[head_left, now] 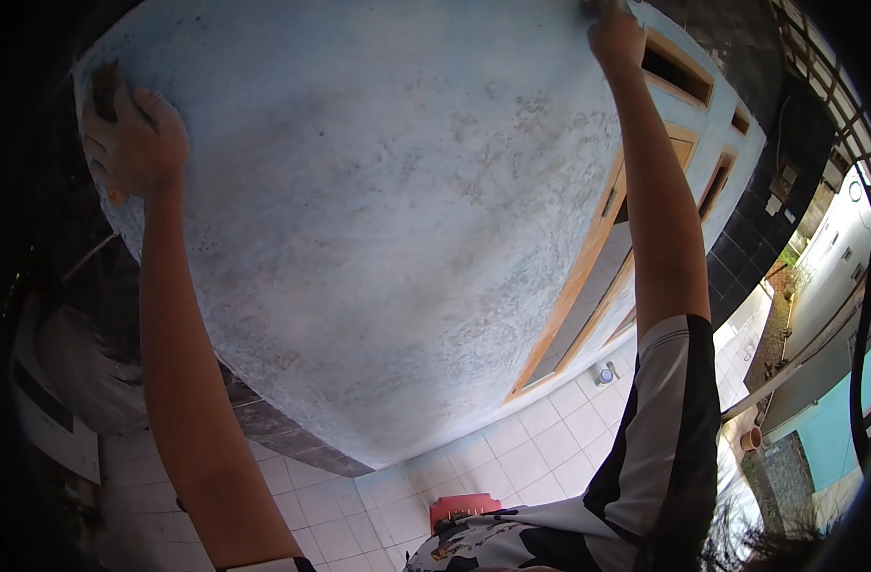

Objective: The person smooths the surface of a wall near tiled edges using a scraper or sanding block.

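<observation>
A pale blue wall (388, 219) with worn, stained and rough patches fills the middle of the view. At its left edge my left hand (140, 143) is closed around a hand tool with a dark, flat end (104, 91); a small orange bit shows below the fingers. My right hand (618, 40) is raised high at the top edge of the view, close to the wall and above the wooden-framed openings. Its fingers are curled beside something dark, mostly cut off by the frame, that I cannot make out.
A wooden door frame (569, 315) and a small framed vent (678, 69) lie to the right. Below is a white tiled floor (526, 462) with a red plastic stool (464, 503) and a small can (604, 375). Outside stands a clay pot (752, 439).
</observation>
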Available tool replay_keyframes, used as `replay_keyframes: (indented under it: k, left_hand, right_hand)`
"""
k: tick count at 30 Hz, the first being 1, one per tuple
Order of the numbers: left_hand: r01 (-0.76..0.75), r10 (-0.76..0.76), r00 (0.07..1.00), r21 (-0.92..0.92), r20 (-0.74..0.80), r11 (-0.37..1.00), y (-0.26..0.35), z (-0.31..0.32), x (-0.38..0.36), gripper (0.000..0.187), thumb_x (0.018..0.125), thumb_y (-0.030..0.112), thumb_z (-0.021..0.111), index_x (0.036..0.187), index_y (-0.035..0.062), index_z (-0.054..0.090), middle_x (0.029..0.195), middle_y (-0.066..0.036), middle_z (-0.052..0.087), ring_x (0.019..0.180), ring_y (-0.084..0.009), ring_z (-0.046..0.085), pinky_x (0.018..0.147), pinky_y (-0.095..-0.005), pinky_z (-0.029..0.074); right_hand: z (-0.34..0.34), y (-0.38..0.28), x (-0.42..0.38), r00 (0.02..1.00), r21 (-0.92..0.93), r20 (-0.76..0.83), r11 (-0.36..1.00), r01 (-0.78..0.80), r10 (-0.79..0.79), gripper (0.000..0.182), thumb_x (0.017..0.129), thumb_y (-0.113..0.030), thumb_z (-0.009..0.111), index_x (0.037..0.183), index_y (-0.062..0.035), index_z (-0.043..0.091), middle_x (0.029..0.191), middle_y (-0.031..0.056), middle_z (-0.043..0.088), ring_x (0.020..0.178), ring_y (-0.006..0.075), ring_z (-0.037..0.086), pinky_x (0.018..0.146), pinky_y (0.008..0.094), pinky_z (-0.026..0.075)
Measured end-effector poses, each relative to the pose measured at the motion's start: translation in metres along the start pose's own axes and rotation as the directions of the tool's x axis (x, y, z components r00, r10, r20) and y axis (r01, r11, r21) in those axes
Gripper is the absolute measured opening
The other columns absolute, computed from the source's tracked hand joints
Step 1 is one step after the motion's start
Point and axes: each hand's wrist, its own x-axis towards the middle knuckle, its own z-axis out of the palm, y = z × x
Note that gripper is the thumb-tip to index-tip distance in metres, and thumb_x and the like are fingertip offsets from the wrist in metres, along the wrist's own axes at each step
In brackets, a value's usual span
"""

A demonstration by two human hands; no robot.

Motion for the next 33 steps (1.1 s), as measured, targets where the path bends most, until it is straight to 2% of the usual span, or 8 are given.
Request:
replay_keyframes:
  k: [2, 10, 12, 15, 20, 24, 27, 33]
  left_hand:
    - [0.010, -0.012, 0.999, -0.055, -0.040, 0.998, 0.003, -0.005, 0.004, 0.050, 0.099, 0.049, 0.037, 0.134, 0.0226, 0.063, 0.138, -0.014, 0.047, 0.117, -0.0333, 0.052, 0.095, -0.0532, 0.040]
    - [0.011, -0.013, 0.997, -0.027, -0.081, 1.000, 0.006, -0.003, 0.006, 0.043, 0.096, 0.042, 0.045, 0.126, 0.0199, 0.067, 0.137, -0.015, 0.048, 0.116, -0.0352, 0.050, 0.086, -0.0519, 0.040]
    - [0.040, -0.040, 0.999, -0.022, 0.002, 0.999, 0.008, -0.010, 0.004, 0.048, 0.098, 0.043, 0.045, 0.134, 0.0156, 0.061, 0.140, -0.018, 0.044, 0.117, -0.0379, 0.049, 0.094, -0.0555, 0.039]
    - [-0.052, 0.051, 0.999, -0.075, -0.016, 0.996, 0.017, -0.038, -0.005, 0.050, 0.097, 0.038, 0.049, 0.137, 0.0086, 0.057, 0.142, -0.020, 0.042, 0.123, -0.0377, 0.045, 0.095, -0.0557, 0.038]
    - [0.038, 0.161, 0.936, -0.547, 0.312, 0.837, 0.039, -0.212, -0.097, 0.050, 0.101, 0.031, 0.049, 0.143, 0.0045, 0.049, 0.148, -0.023, 0.038, 0.132, -0.0370, 0.038, 0.105, -0.0510, 0.034]
    - [0.543, 0.095, 0.503, -0.399, 0.859, 0.738, 0.032, -0.378, -0.260, 0.042, 0.094, 0.026, 0.060, 0.130, 0.0047, 0.056, 0.139, -0.021, 0.050, 0.127, -0.0381, 0.043, 0.106, -0.0490, 0.034]
    - [0.794, 0.106, -0.593, 0.558, 0.798, 0.239, 0.014, -0.481, -0.395, 0.052, 0.098, 0.040, 0.053, 0.136, 0.0030, 0.054, 0.126, -0.010, 0.065, 0.128, -0.0271, 0.045, 0.095, -0.0388, 0.044]
    - [0.623, 0.316, -0.725, 0.778, 0.613, -0.082, 0.030, -0.555, -0.371, 0.075, 0.095, 0.070, 0.042, 0.141, 0.0115, 0.051, 0.130, -0.005, 0.054, 0.095, -0.0156, 0.049, 0.081, -0.0277, 0.037]
  right_hand:
    - [0.007, 0.049, -0.017, 0.934, 0.101, 0.165, 0.937, -0.336, 0.317, 0.043, 0.085, -0.022, 0.058, 0.126, -0.0127, 0.065, 0.116, 0.0227, 0.068, 0.113, 0.0398, 0.063, 0.099, 0.0462, 0.049]
    - [0.024, 0.073, -0.297, 0.998, 0.415, 0.068, 0.909, -0.031, 0.003, 0.065, 0.080, 0.013, 0.048, 0.141, -0.0073, 0.053, 0.115, 0.0246, 0.065, 0.072, 0.0274, 0.070, 0.064, 0.0299, 0.052]
    - [-0.001, 0.051, -0.378, 0.964, 0.582, 0.266, 0.797, -0.162, 0.001, 0.060, 0.084, 0.011, 0.050, 0.141, -0.0068, 0.053, 0.109, 0.0262, 0.068, 0.054, 0.0167, 0.044, 0.053, 0.0260, 0.040]
    - [-0.029, 0.018, -0.495, 0.905, 0.804, 0.423, 0.440, -0.399, 0.048, 0.046, 0.088, 0.010, 0.053, 0.134, 0.0056, 0.056, 0.120, 0.0167, 0.069, 0.111, 0.0139, 0.063, 0.095, 0.0286, 0.049]
    - [-0.094, -0.010, -0.661, 0.324, 0.346, 0.937, -0.228, -0.910, 0.130, 0.027, 0.081, 0.006, 0.068, 0.108, 0.0037, 0.069, 0.102, 0.0082, 0.072, 0.093, 0.0146, 0.066, 0.085, 0.0276, 0.051]
    - [-0.143, -0.011, -0.705, 0.079, 0.043, 0.994, -0.405, -0.913, -0.072, 0.023, 0.087, -0.002, 0.069, 0.110, -0.0007, 0.064, 0.098, 0.0065, 0.070, 0.081, 0.0143, 0.066, 0.068, 0.0252, 0.052]
    - [-0.155, -0.006, -0.700, 0.055, -0.116, 0.938, -0.456, -0.882, -0.343, 0.013, 0.095, -0.009, 0.063, 0.108, -0.0048, 0.062, 0.096, 0.0055, 0.068, 0.078, 0.0154, 0.067, 0.058, 0.0275, 0.054]
    - [-0.179, -0.061, -0.662, 0.028, -0.208, 0.737, -0.266, -0.941, -0.675, 0.026, 0.098, -0.013, 0.061, 0.122, -0.0028, 0.058, 0.110, 0.0053, 0.066, 0.100, 0.0117, 0.062, 0.086, 0.0277, 0.050]
